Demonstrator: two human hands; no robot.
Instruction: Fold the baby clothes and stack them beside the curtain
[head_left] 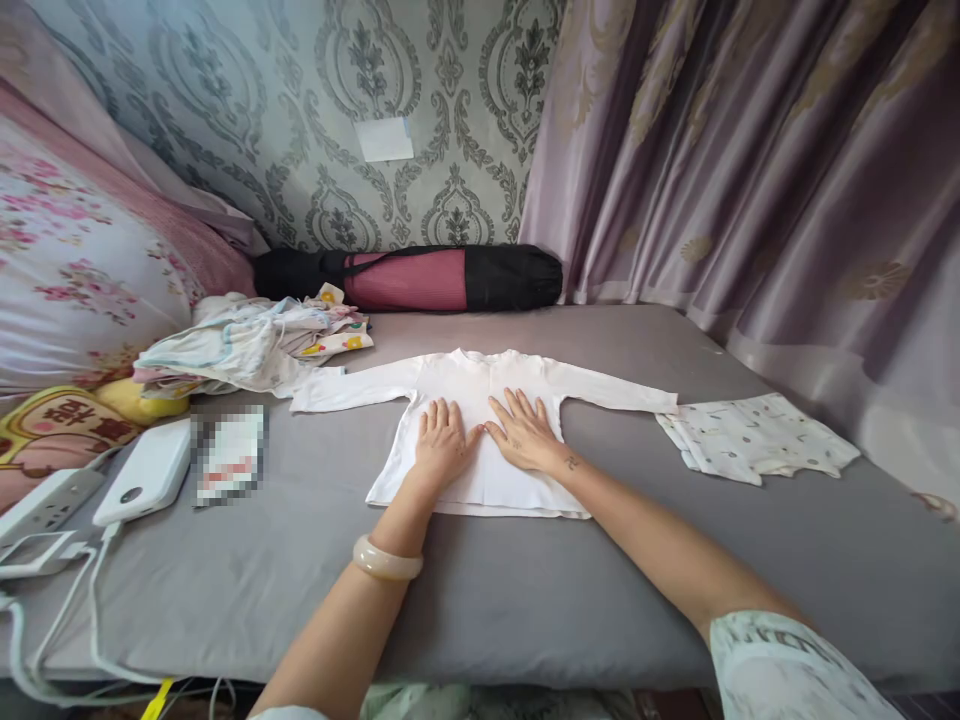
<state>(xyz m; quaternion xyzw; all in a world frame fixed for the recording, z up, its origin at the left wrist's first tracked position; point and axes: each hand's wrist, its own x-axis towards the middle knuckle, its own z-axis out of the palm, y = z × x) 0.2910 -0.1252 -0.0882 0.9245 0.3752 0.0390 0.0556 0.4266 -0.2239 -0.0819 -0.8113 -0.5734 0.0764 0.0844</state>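
Observation:
A small white long-sleeved shirt (480,385) lies spread flat on the grey bed sheet (525,590), sleeves stretched out to both sides. My left hand (441,442) rests palm down on the shirt's middle, fingers flat and apart. My right hand (525,432) lies flat beside it on the shirt, fingers spread, the thumbs nearly touching. Neither hand holds anything. A pale bangle (387,560) sits on my left wrist.
A folded patterned white garment (757,438) lies to the right. A pile of loose clothes (247,345) sits at the back left, a rolled pink mat in a black bag (409,277) by the wall. A power bank (146,472), power strip and cables lie at the left edge. Curtains hang right.

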